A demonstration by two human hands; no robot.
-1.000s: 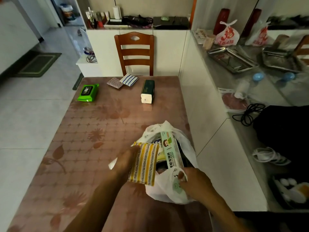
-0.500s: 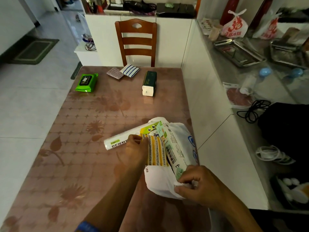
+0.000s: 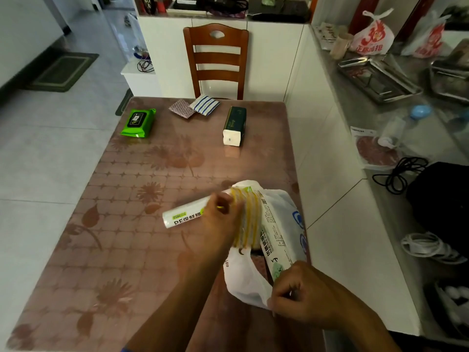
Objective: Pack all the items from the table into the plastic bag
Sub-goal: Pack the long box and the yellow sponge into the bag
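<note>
Lower centre of the frame, on the table (image 3: 101, 250): left hand (image 3: 218, 224), fingers curled around a yellow-striped sponge (image 3: 247, 219), pressing it into the bag (image 3: 243, 280). The sponge's long axis runs up-frame, alongside a long pack (image 3: 275, 237) to its right; a roll (image 3: 182, 218) sticks out to the left. Right hand (image 3: 304, 293), lower right, pinches the bag's edge closed-fisted. Unpacked, upper frame, well apart: green wipes (image 3: 138, 122), two small sponges (image 3: 194, 107), tissue pack (image 3: 234, 125); left hand looks nearer.

Table (image 3: 106, 250) holds wipes pack (image 3: 138, 122), two sponges (image 3: 195, 108), tissue pack (image 3: 234, 126), plastic bag (image 3: 247, 280)
</note>
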